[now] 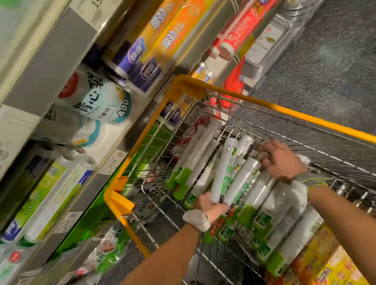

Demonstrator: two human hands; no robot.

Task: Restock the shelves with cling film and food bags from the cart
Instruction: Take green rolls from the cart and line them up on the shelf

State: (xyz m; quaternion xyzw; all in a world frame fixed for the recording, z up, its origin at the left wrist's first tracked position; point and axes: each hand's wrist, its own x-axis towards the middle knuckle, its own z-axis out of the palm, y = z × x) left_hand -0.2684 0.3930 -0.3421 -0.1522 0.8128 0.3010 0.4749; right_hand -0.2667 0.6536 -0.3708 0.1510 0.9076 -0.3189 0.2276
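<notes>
Left grip (210,207) curled under cling film rolls (225,169), right grip (278,161) clamped on their tops; the loose bundle could splay and drop into cart (306,116).

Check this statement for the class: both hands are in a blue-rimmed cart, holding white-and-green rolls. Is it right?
Not quite. The cart has a yellow rim, not a blue one, as the head view shows. The rest stands: the left hand and the right hand are both in the cart, holding white-and-green rolls.
</notes>
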